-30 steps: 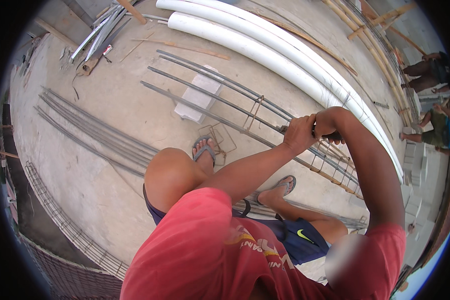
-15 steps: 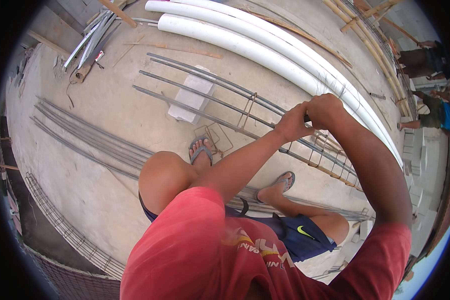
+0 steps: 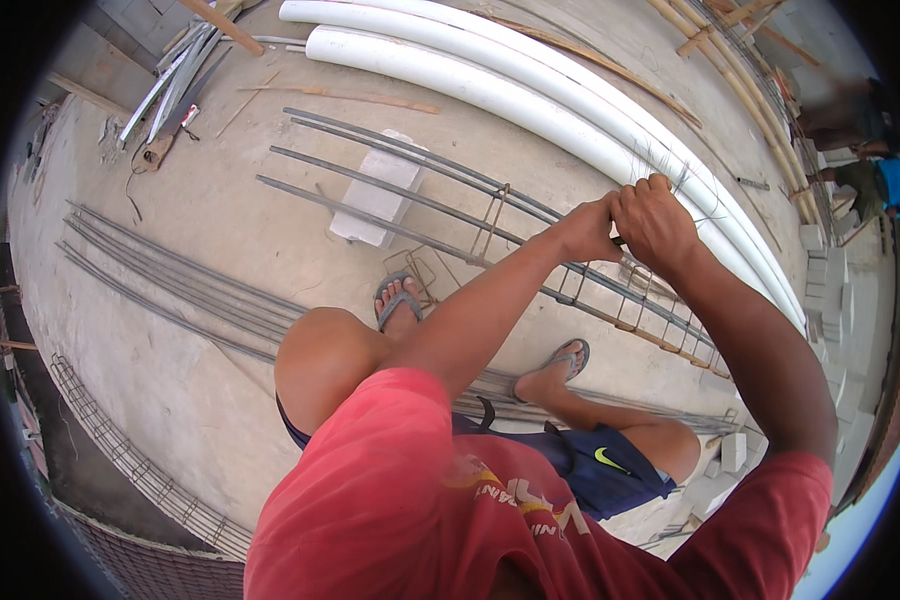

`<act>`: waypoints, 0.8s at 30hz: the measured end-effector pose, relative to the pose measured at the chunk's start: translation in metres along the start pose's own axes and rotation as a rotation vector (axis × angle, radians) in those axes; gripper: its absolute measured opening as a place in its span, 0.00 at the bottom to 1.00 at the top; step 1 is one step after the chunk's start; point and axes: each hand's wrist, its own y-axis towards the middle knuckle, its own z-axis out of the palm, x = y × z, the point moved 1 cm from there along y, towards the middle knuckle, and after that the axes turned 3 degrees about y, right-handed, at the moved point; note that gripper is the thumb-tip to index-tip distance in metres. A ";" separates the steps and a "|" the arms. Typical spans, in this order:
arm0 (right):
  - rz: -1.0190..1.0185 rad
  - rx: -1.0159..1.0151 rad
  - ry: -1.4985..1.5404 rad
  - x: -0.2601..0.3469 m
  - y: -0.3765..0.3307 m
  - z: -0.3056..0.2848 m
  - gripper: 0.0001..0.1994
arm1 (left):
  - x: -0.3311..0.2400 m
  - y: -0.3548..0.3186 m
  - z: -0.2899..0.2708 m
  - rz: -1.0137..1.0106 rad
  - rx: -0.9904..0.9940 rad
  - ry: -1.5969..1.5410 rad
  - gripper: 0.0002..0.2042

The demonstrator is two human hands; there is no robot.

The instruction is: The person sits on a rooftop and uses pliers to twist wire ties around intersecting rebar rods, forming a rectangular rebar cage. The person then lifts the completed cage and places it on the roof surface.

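Note:
Both hands are close together above a long rebar cage (image 3: 505, 236) with square wire stirrups. My left hand (image 3: 592, 229) is closed, its fingers against the right; what it grips is hidden. My right hand (image 3: 658, 222) is also closed, knuckles up. Thin tie wires (image 3: 682, 178) fan out past its fingers and seem to be held there. A short dark end, perhaps a tool handle (image 3: 619, 240), pokes out between the hands; I cannot tell which hand holds it. Under the cage's free bars lies a pale block (image 3: 380, 190).
Long white pipes (image 3: 490, 98) lie just beyond the cage. Loose stirrups (image 3: 422, 272) are beside my sandalled foot. Steel bars (image 3: 185, 270) run along the floor at left, with another cage (image 3: 140, 465) at the lower left edge. People (image 3: 870, 185) and stacked blocks (image 3: 820, 275) are at right.
My right hand has turned, its knuckles now higher, and both hands remain together. The whole view has shifted slightly. At the far right a person has changed posture.

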 end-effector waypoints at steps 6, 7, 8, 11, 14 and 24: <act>0.118 0.786 0.478 -0.019 0.037 -0.012 0.09 | -0.020 -0.030 0.031 0.057 -0.445 0.162 0.25; 0.212 0.891 0.564 -0.023 0.039 -0.015 0.10 | -0.019 -0.032 0.036 0.078 -0.498 0.246 0.27; 0.302 0.992 0.648 -0.027 0.041 -0.020 0.11 | -0.019 -0.026 0.036 -0.047 -0.424 0.077 0.26; 0.270 0.955 0.680 -0.034 0.029 -0.021 0.13 | -0.023 -0.016 0.037 -0.098 -0.269 0.089 0.26; 0.178 0.422 0.152 -0.006 0.001 -0.007 0.12 | -0.021 0.000 0.026 -0.075 -0.078 0.147 0.26; 0.300 0.959 0.790 -0.036 0.010 -0.010 0.17 | -0.016 -0.024 0.034 -0.034 -0.124 0.063 0.25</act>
